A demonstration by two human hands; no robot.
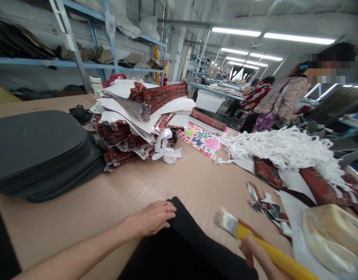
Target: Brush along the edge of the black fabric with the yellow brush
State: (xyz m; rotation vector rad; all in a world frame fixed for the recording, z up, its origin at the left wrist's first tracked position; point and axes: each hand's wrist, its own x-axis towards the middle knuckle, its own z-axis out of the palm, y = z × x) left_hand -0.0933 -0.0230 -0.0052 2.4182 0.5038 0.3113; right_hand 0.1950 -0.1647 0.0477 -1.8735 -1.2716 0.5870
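Observation:
A black panel [179,249] lies on the brown work table [193,175] right in front of me, its upper edge raised in a fold. My left hand [155,217], with a ring on one finger, rests on the panel's upper left corner, fingers closed over it. In my right hand [255,249] is a yellow-handled paintbrush [249,233], its pale bristles pointing up and left over the bare table beside the panel. The bristles look coated with something whitish. Close to my right hand stands a cut-open, yellowish plastic container [333,233].
Dark grey rounded panels [35,144] are stacked at left. Behind my left hand rises a pile of red patterned pieces and white sheets [144,116]. White strips [278,147] and small scraps [269,210] lie at right. A co-worker [284,97] stands beyond; shelves [79,62] line the back.

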